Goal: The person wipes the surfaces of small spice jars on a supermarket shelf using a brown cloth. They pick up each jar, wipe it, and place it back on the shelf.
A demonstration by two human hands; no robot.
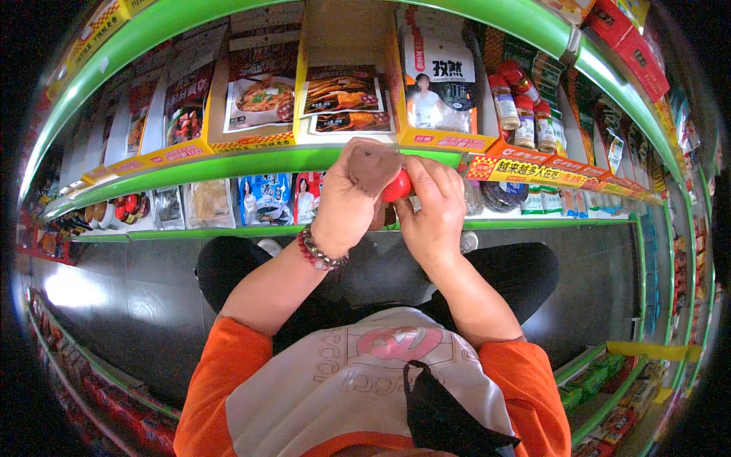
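Note:
In front of the shelf edge, both hands meet around a small item with a round red cap or lid (398, 187). My left hand (346, 203) holds a brown cloth (374, 167) against its left side. The fingers of my right hand (432, 200) grip it from the right. The rest of the item is hidden by the cloth and hands. Just behind the hands stands a yellow shelf box with flat food packets (342, 94). To its right is a white and black spice pouch (440, 85).
Red-capped spice jars (525, 128) stand in a box at the right. A green shelf rim (274, 164) curves across the front. Bagged goods (265, 197) fill the lower shelf. Crossed or bent legs in black trousers (517, 274) are below, above a dark tiled floor (154, 285).

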